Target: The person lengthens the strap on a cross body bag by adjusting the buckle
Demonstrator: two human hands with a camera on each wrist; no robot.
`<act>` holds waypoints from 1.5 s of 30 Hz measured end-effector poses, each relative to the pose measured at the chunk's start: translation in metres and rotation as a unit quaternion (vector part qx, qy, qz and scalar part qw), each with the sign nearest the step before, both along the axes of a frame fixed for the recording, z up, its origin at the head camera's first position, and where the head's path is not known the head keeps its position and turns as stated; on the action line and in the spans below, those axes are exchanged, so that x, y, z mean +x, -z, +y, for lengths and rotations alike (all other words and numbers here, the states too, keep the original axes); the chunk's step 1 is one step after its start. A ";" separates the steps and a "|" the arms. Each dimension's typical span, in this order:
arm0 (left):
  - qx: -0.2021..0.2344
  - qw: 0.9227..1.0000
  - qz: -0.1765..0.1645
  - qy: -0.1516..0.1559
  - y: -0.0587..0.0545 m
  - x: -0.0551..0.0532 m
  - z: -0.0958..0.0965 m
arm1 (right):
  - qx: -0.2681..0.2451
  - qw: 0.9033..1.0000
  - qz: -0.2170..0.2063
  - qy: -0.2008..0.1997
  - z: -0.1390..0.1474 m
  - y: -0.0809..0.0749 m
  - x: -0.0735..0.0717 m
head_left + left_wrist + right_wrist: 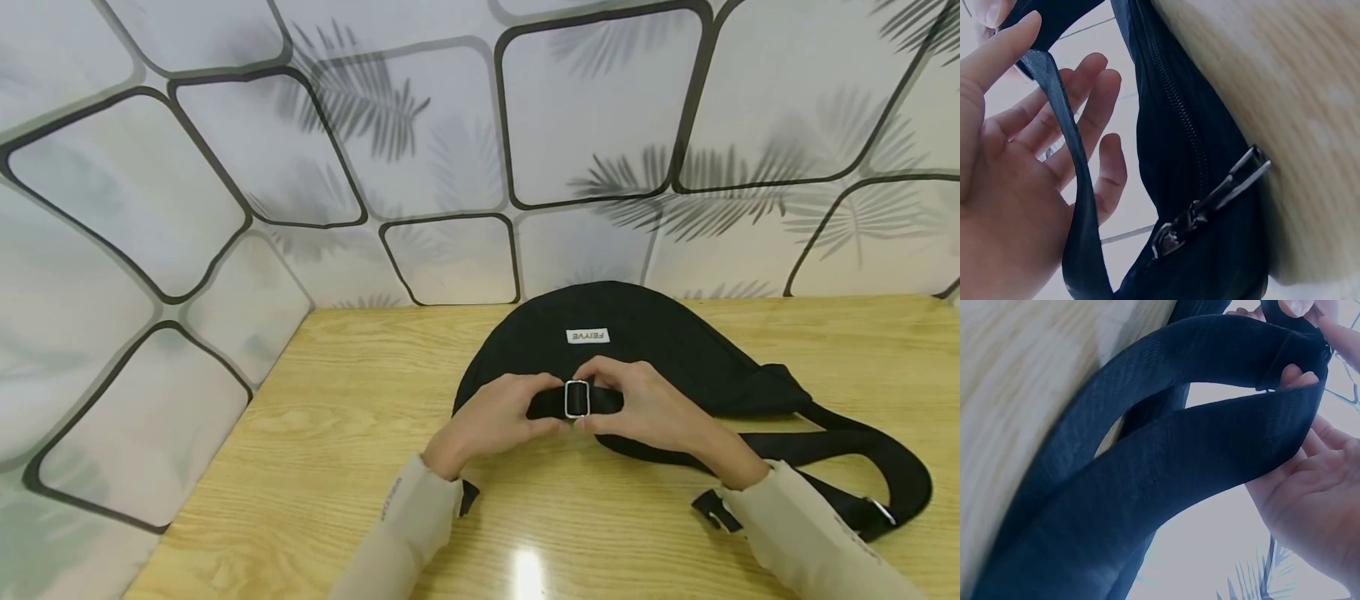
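A black sling bag (675, 350) with a small white label (588, 336) lies on the table. In front of it, both hands raise a stretch of its black webbing strap around a silver metal slide buckle (577, 399). My left hand (495, 417) pinches the strap just left of the buckle, thumb below and fingers above. On the other side my right hand (652, 408) pinches the strap, thumb and finger right at the buckle's edge. In the left wrist view a strap length hangs past the palm, beside a zipper pull (1210, 197). Loops of strap (1210, 444) fill the right wrist view.
The wooden table (360, 358) meets a patterned wall covering (442, 133) at the back and left. To the right, the rest of the strap (911, 475) curves in a loop with another metal piece (881, 510) on it, partly behind the right sleeve (795, 517).
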State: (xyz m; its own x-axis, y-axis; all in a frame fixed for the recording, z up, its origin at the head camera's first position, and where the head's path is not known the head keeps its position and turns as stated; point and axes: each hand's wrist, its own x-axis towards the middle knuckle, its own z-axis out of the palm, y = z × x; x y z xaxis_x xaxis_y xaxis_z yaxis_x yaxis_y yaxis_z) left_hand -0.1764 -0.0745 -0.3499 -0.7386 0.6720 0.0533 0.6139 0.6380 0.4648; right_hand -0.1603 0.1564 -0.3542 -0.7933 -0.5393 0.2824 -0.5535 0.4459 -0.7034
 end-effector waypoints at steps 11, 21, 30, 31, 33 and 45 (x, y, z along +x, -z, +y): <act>0.018 1.000 -0.016 0.006 -0.001 -0.001 -0.004 | -0.013 0.997 -0.066 -0.042 0.006 -0.001 -0.005; 0.030 0.999 -0.020 0.005 -0.001 -0.002 -0.004 | -0.035 0.974 -0.213 -0.065 0.022 -0.001 -0.018; 0.079 0.996 -0.030 0.029 0.001 -0.003 -0.004 | -0.109 0.954 -0.267 -0.083 0.025 0.003 -0.020; 0.086 0.995 -0.031 0.030 0.001 -0.003 -0.004 | -0.117 0.952 -0.272 -0.084 0.025 0.004 -0.021; 0.102 0.994 -0.040 0.033 0.001 -0.003 -0.003 | -0.133 0.947 -0.278 -0.091 0.025 0.005 -0.021; 0.134 0.988 -0.037 0.061 0.002 -0.004 -0.002 | -0.216 0.917 -0.315 -0.116 0.018 0.013 -0.021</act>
